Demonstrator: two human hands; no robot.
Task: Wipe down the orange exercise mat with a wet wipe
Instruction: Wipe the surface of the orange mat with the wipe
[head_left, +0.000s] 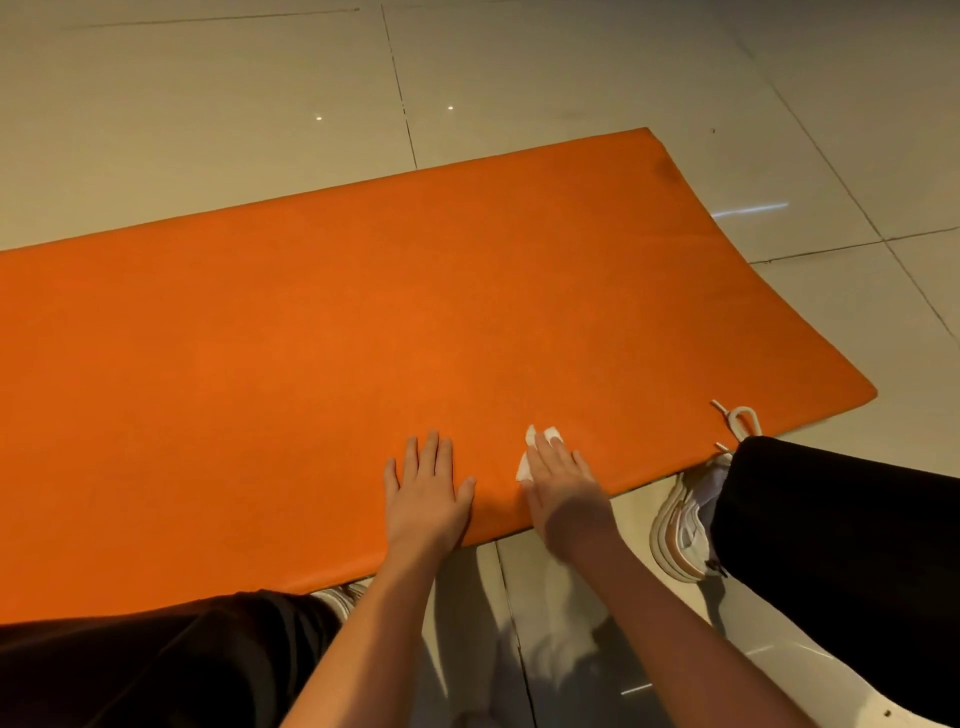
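Orange mat (363, 322) on glossy tiled floor (208, 104)

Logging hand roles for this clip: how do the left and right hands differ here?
The left hand lies bare on the orange mat; the right hand presses a white wet wipe under its fingers. The left hand's fingers point straight ahead; the right hand's angle leftward. Both lie flat, fingers straight, by the mat's near edge.
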